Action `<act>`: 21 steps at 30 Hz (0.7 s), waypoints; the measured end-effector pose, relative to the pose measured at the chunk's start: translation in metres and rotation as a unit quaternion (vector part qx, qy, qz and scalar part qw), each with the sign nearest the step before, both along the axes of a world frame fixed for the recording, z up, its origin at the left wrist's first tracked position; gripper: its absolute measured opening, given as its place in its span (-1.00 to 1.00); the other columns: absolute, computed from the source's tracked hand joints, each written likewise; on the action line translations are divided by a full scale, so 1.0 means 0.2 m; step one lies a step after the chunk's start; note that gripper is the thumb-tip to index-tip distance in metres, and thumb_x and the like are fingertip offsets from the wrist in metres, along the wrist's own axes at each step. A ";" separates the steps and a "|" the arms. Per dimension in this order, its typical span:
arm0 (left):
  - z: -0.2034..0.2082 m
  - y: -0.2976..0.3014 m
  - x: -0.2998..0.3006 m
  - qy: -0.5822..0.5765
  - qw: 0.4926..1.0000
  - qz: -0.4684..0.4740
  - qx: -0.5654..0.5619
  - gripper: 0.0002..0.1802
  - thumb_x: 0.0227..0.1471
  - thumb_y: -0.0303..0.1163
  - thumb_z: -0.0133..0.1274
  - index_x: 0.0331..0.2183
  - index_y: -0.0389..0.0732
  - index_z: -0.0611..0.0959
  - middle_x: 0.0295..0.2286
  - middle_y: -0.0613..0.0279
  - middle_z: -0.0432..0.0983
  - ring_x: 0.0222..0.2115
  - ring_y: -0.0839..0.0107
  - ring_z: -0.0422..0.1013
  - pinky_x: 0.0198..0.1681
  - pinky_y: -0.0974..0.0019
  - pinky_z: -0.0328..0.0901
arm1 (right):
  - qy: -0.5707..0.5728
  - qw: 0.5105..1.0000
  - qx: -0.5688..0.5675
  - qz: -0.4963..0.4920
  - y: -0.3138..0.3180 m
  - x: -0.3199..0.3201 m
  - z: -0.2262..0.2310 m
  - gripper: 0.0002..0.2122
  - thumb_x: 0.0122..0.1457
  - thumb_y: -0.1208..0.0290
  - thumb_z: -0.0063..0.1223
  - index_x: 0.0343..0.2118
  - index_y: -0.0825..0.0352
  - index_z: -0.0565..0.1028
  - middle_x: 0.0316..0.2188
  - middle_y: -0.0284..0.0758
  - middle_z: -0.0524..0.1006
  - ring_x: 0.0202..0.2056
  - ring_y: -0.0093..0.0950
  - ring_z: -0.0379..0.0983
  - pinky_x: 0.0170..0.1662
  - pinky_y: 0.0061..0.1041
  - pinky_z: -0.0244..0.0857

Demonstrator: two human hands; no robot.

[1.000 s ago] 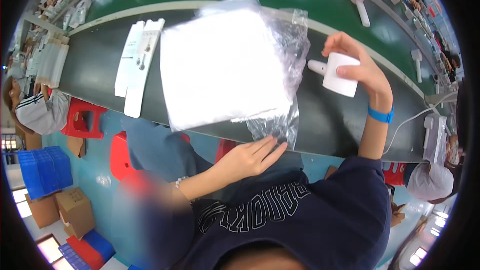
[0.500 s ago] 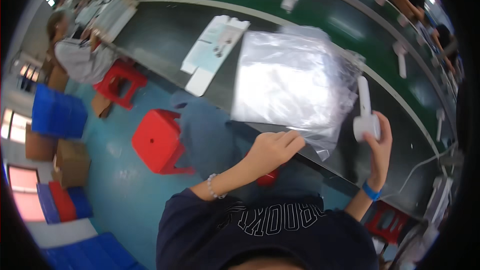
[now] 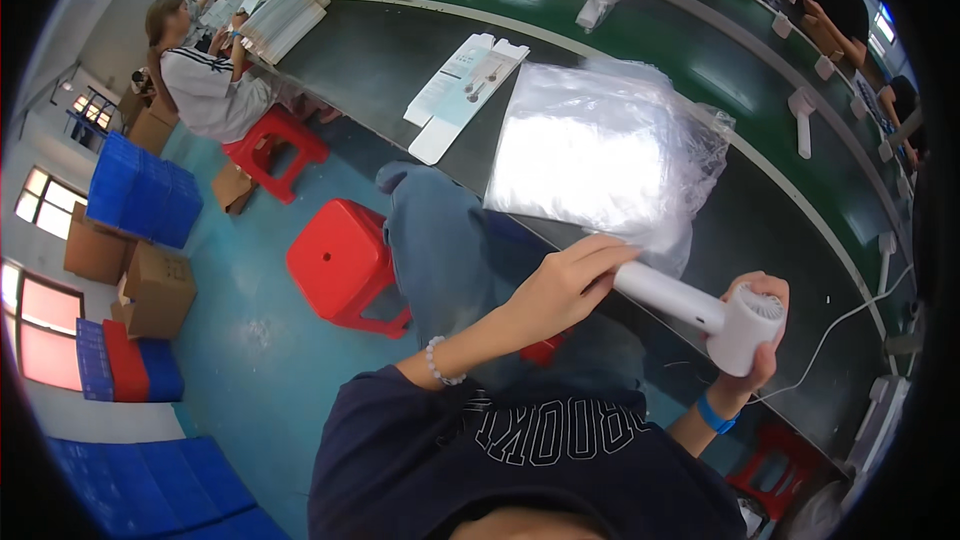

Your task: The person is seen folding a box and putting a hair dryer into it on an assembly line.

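A white handheld fan (image 3: 668,296) with a round, slotted head is held level just over the table's near edge. My right hand (image 3: 768,288) is wrapped round its head from behind, and part of those fingers is hidden. At the free end of the handle, my left hand (image 3: 580,280) has its fingers closed on the tip. Beyond my hands lies a stack of clear plastic bags (image 3: 590,145), shiny and loosely crumpled on its right side. A flattened printed carton (image 3: 468,90), white and pale green, rests left of the bags.
A green conveyor belt (image 3: 690,50) runs behind the dark table (image 3: 370,50), carrying bagged fans (image 3: 600,0) and a bare white fan (image 3: 803,120). A thin white cable (image 3: 822,340) crosses the right side. Red stools (image 3: 340,258) stand left. A co-worker (image 3: 205,80) sits far left.
My right hand has drawn the fan closer and turned its handle from pointing away to pointing left. My left hand has moved slightly and closed on the handle's end.
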State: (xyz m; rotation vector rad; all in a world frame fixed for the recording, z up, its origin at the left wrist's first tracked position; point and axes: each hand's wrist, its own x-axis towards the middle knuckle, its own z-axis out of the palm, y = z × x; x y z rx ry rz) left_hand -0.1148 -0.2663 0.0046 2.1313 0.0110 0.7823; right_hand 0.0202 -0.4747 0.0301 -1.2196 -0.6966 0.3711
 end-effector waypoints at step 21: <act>0.42 -0.01 0.16 0.091 0.955 -0.261 -0.112 -0.29 -0.19 -0.72 0.10 0.09 -0.20 0.39 -0.01 0.10 0.23 -0.39 0.50 0.50 -0.35 0.52 0.44 | -0.179 0.958 -0.161 -0.155 0.23 -0.16 0.19 -0.66 0.15 0.43 -0.02 -0.04 0.40 0.27 -0.16 -0.21 0.33 -0.15 -0.40 0.28 -0.05 -0.45 0.17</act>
